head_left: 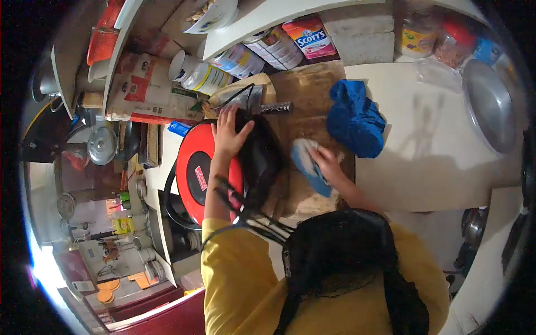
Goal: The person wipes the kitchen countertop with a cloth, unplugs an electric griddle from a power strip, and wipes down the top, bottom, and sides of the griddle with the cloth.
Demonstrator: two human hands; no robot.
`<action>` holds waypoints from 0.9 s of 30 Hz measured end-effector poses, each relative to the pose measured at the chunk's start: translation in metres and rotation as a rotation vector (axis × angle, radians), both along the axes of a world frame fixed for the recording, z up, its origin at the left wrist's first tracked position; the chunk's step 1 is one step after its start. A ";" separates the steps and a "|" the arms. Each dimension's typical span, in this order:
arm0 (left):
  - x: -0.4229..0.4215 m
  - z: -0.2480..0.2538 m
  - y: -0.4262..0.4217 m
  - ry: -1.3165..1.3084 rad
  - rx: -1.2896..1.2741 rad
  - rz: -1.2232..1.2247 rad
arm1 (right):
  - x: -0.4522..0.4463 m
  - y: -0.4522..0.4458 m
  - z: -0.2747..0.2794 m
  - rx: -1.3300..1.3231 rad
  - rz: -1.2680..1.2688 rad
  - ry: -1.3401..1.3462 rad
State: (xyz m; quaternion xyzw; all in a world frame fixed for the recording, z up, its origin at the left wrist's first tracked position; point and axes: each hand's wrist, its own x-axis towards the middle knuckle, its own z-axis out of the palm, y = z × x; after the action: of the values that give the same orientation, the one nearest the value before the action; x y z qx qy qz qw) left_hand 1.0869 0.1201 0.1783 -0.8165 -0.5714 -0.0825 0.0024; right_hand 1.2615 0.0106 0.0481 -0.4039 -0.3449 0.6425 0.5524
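A red and black round-faced appliance (192, 148) leans tilted on the counter, its dark body (265, 159) turned to the right. My left hand (228, 133) lies on its upper edge, fingers stretched and thumb apart, touching it. Closed around a bunched blue and white cloth (307, 167), my right hand (328, 166) is over the brown board (312, 97), right of the appliance. Part of the cloth hangs below the fingers. A crumpled dark blue cloth (355, 118) sits farther right, across the board's edge.
Cans (279, 47), a Scott's box (309, 38) and a white-lidded jar (201, 75) line the back under a shelf (290, 14). A metal tray (488, 106) stands at the right. Pans and lids (102, 145) fill the left side. A cable (223, 226) crosses near my left forearm.
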 end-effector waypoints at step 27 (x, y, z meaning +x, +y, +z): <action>0.006 0.005 -0.031 -0.087 -0.100 -0.150 | -0.041 0.054 0.016 0.937 0.054 -0.781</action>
State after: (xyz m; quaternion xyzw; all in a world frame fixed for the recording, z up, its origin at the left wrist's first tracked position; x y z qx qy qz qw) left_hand 1.0928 0.0890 0.1837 -0.8516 -0.5118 -0.0891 -0.0696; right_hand 1.2209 0.0648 0.0637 -0.3150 -0.7781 0.2407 0.4873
